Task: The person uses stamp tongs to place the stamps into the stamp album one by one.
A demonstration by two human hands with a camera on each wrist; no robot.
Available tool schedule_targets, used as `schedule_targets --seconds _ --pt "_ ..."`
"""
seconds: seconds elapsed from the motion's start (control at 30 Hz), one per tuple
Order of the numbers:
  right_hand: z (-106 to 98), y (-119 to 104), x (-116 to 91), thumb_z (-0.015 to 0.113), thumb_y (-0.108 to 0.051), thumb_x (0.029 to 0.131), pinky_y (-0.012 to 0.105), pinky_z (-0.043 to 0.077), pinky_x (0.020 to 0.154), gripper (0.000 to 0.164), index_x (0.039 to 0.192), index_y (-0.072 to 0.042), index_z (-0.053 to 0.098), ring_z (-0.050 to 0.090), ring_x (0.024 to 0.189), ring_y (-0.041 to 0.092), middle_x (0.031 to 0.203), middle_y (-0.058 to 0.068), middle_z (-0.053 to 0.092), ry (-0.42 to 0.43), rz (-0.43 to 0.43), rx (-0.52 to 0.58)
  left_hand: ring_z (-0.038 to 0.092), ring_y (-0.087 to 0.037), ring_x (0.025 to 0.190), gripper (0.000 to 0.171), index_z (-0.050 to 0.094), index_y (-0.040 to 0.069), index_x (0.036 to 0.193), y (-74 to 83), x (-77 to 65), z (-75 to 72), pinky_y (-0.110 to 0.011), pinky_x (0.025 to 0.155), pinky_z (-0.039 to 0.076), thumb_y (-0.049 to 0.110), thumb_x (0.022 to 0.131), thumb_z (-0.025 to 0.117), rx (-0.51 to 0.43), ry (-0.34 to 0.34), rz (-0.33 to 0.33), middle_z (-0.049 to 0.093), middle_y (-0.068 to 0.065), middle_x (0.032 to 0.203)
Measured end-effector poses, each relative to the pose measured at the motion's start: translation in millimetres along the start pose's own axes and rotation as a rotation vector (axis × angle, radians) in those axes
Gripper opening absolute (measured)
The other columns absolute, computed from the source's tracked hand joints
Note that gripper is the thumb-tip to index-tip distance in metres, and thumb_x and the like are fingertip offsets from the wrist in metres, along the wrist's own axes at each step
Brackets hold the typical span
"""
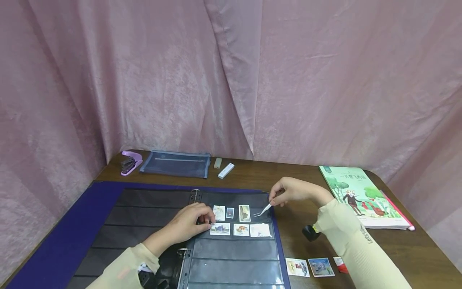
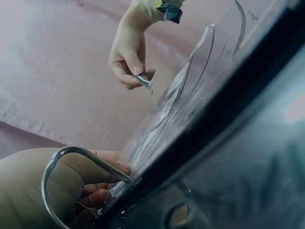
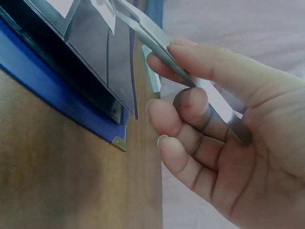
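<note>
- A person's right hand (image 1: 290, 190) pinches slim metal tweezers (image 1: 266, 209) between thumb and forefinger, the other fingers loosely curled; the tips point at the right-hand page (image 1: 236, 249), just right of a tall stamp (image 1: 244, 213).
- The left hand (image 1: 191, 220) rests on the page's inner side, fingers bent and touching it beside the stamps; whether they grip anything, one cannot tell.
- Six stamps sit in two rows of three near the top of the page, part of an open blue ring album (image 1: 81, 224).
- Three loose stamps (image 1: 321, 267) lie on the worktop (image 1: 296, 224) right of the album, one partly hidden by the right sleeve (image 1: 353, 237).
- Behind the album, a purple stapler (image 1: 136, 157) lies beside a blue pouch (image 1: 175, 164); a green book (image 1: 355, 180) lies at right.
</note>
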State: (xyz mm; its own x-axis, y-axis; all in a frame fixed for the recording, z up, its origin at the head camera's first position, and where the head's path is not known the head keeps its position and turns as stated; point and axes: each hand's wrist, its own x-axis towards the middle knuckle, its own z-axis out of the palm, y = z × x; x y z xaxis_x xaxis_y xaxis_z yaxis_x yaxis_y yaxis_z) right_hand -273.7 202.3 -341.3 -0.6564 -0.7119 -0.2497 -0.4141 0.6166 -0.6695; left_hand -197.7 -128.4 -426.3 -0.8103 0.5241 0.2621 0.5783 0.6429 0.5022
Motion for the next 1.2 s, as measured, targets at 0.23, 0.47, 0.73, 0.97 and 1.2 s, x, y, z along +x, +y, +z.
schedule_targets --seconds 0.23,0.47,0.73,0.97,1.2 --pt "9 11 -18 0.064 -0.02 0.082 0.039 0.052 0.063 0.013 0.086 -0.008 0.068 0.061 0.065 0.023 0.083 0.016 0.066 0.1 -0.025 0.031 0.045 0.0 0.074 0.014 0.058 0.029 0.085 -1.0 -1.1 1.5 -0.017 0.066 0.039 0.025 0.078 0.069 0.024 -0.004 -0.018 0.052 0.016 0.079" --pt "19 17 -37 0.062 -0.024 0.084 0.032 0.051 0.062 0.021 0.089 -0.004 0.067 0.062 0.066 0.022 0.087 0.017 0.066 0.174 -0.014 0.062 0.047 -0.001 0.076 0.016 0.059 0.026 0.086 -4.3 -4.5 -1.6 -0.018 0.068 0.041 0.022 0.076 0.071 0.012 -0.019 -0.024 0.053 0.014 0.082" --pt "29 20 -57 0.064 -0.025 0.082 0.029 0.049 0.056 0.022 0.086 -0.004 0.068 0.059 0.058 0.014 0.072 0.019 0.064 0.255 -0.025 0.056 0.045 -0.004 0.077 0.018 0.06 0.024 0.085 5.5 -2.8 -10.7 -0.027 0.074 0.037 0.026 0.073 0.073 0.146 -0.035 -0.016 0.052 0.013 0.081" --pt "35 23 -81 0.06 -0.022 0.085 0.028 0.05 0.057 0.018 0.089 -0.006 0.066 0.059 0.061 0.01 0.078 0.013 0.065 0.29 -0.057 0.085 0.044 -0.005 0.079 0.027 0.06 0.022 0.096 32.5 -0.5 -22.1 -0.032 0.077 0.039 0.031 0.074 0.072 0.236 -0.111 0.007 0.053 0.01 0.084" --pt "45 28 -107 0.056 -0.018 0.088 0.03 0.05 0.055 0.019 0.094 -0.001 0.062 0.06 0.062 0.01 0.076 0.003 0.06 0.353 -0.075 0.148 0.046 -0.006 0.08 0.034 0.06 0.02 0.1 55.4 -8.5 -27.6 -0.031 0.077 0.041 0.031 0.071 0.074 0.313 -0.191 0.04 0.056 0.008 0.086"
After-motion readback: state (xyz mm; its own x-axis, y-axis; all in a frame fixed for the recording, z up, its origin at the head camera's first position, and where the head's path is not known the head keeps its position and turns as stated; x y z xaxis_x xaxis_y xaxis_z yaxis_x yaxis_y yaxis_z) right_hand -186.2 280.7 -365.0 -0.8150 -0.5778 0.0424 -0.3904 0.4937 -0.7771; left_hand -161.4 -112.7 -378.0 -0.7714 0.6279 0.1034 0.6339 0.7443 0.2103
